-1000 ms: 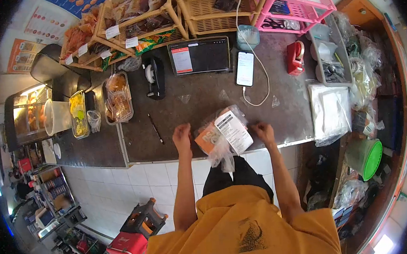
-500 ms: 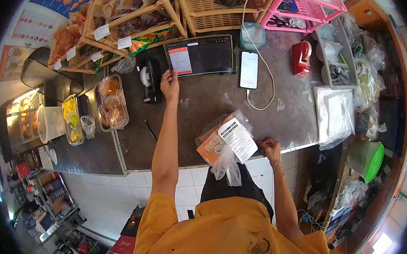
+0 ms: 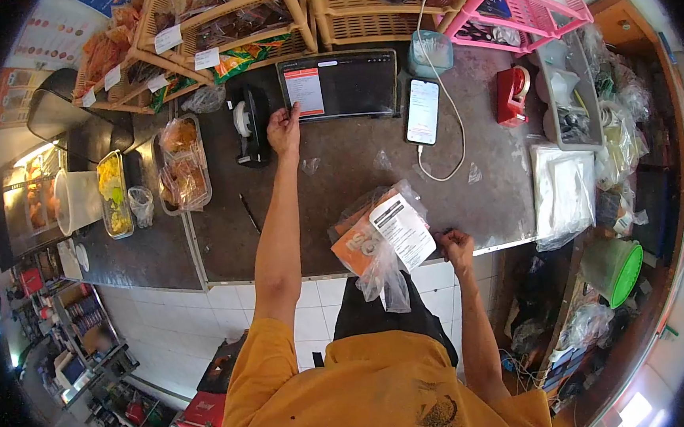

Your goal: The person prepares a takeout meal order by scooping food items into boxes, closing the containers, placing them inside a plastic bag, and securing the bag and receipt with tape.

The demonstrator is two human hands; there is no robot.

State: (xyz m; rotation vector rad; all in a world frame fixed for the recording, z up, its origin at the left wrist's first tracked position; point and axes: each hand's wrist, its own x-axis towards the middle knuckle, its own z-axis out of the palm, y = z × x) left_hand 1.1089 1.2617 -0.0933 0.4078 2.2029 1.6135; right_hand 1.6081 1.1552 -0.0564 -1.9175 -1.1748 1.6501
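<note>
My left hand (image 3: pixel 283 130) is at the lower left corner of a tablet (image 3: pixel 357 85), one fingertip on its lit panel and the other fingers loosely apart. At the counter's front edge, my right hand (image 3: pixel 457 247) is closed, its fingers curled; whatever may be in them is hidden. Just left of it lies a clear plastic bag (image 3: pixel 384 278) around an orange printed packet (image 3: pixel 352 248). A white printed receipt (image 3: pixel 403 231) rests on top of that bag. Right of the tablet, a phone (image 3: pixel 423 111) with a lit screen is plugged into a white cable (image 3: pixel 459 138).
A black tape dispenser (image 3: pixel 252 128) stands left of the tablet, a red one (image 3: pixel 513 96) to the right. Wicker racks (image 3: pixel 381 32) line the back. Food trays (image 3: pixel 184 165) are at left; a grey bin (image 3: pixel 590 136) and plastic bags (image 3: pixel 562 190) at right.
The view has shifted slightly. My left fingertip now lies over the tablet's lit panel, where before it was at the lower left edge. My right hand and the bag stay in place.
</note>
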